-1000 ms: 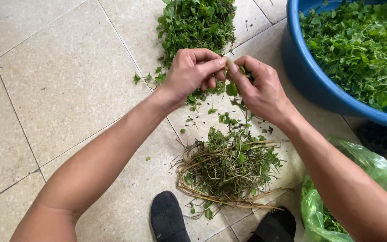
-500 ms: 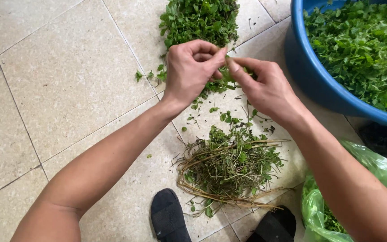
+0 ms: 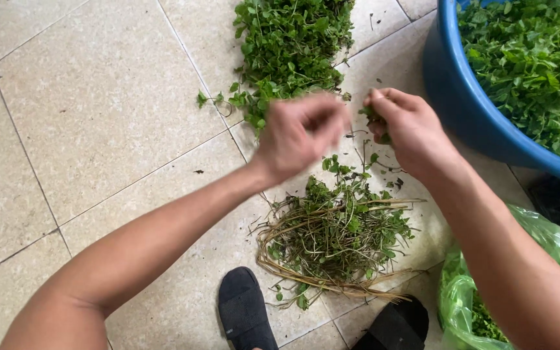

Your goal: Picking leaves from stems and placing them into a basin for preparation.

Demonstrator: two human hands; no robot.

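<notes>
My left hand (image 3: pixel 301 133) hovers blurred above the tiled floor, fingers curled; what it holds cannot be made out. My right hand (image 3: pixel 408 126) is closed on a small sprig of green leaves (image 3: pixel 376 118) beside the blue basin. Below both hands lies a pile of discarded stems and roots (image 3: pixel 335 243). A heap of leafy greens (image 3: pixel 290 45) lies on the floor just beyond the hands.
A blue basin (image 3: pixel 461 104) full of picked green leaves (image 3: pixel 533 58) stands at the upper right. A green plastic bag (image 3: pixel 481 298) with greens sits at the lower right. Two black slippers (image 3: pixel 244 311) (image 3: pixel 393 324) rest at the bottom edge.
The hands have pulled apart: my left hand swung left and down away from the sprig, and my right hand stayed near the basin with the leaves.
</notes>
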